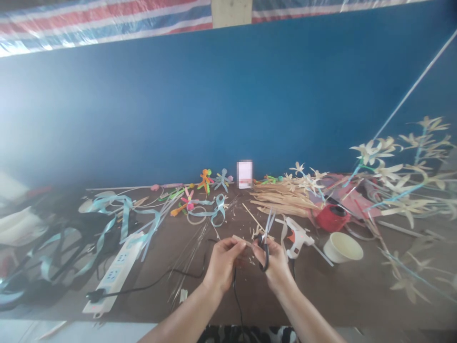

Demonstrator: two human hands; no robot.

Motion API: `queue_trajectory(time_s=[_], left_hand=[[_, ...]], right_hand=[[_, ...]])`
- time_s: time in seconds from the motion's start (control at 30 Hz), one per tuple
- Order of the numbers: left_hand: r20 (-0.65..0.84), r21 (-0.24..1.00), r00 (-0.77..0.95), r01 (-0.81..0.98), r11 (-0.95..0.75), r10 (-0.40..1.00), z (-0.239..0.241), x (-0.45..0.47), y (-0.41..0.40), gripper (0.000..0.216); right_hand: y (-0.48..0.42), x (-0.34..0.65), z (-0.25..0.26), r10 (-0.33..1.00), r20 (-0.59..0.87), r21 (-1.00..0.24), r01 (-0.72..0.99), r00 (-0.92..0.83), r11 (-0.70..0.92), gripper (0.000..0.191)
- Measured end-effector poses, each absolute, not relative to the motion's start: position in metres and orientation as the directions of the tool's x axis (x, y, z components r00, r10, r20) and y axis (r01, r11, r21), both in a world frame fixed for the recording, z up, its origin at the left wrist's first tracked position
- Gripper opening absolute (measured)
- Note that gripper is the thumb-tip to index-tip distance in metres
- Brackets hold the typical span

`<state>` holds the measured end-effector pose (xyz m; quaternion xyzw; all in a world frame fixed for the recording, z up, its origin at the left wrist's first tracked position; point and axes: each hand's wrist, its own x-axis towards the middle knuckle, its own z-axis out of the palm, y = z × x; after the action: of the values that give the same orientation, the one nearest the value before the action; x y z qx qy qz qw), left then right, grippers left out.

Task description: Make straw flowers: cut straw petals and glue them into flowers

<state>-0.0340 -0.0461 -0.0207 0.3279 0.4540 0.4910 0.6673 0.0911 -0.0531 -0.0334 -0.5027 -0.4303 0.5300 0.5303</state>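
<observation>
Over the middle of the brown table, my left hand (225, 259) pinches a short, pale dried-leaf strip (238, 239) between thumb and fingers. Close beside it, my right hand (274, 262) is closed around a pair of scissors (264, 245) with black handles. The scissor blades point up and away from me and look slightly parted. My right fingertips meet the strip's other end. Small pale scraps (252, 259) lie just beyond and below my hands. A white hot glue gun (298, 237) with an orange trigger rests right of my right hand.
Long dried strips (285, 200) lie at the back. To the right stand a cream bowl (343, 247), a red roll (332, 217) and pale flowers (403, 174) on blue stems. Leftward are a white power strip (117, 271), light-blue ribbon (124, 214) and thin wires (193, 257). A blue panel (228, 105) closes the back.
</observation>
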Motion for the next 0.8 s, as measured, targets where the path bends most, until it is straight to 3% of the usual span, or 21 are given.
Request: queue_trajectory(time_s=[0.3, 0.47, 0.63, 0.8], left_hand=[[-0.321, 0.840, 0.043, -0.448, 0.305, 0.946, -0.029, -0.028, -0.049, 0.020], [-0.295, 0.869, 0.054, -0.401, 0.292, 0.954, -0.029, -0.029, -0.050, 0.019], [-0.181, 0.981, 0.042, -0.061, 0.183, 0.983, -0.032, -0.035, -0.044, 0.018], [-0.062, 0.971, 0.073, 0.235, 0.043, 0.995, -0.036, -0.039, -0.041, 0.019]], right_hand=[[-0.059, 0.082, -0.043, 0.991, -0.119, -0.917, -0.389, 0.058, -0.088, 0.016], [-0.061, 0.084, -0.050, 0.995, -0.091, -0.942, -0.327, 0.037, -0.074, 0.013], [-0.055, 0.097, -0.043, 0.999, -0.020, -0.995, -0.096, 0.027, -0.017, 0.013], [-0.048, 0.100, -0.027, 0.998, 0.049, -0.996, 0.072, -0.047, 0.052, 0.012]])
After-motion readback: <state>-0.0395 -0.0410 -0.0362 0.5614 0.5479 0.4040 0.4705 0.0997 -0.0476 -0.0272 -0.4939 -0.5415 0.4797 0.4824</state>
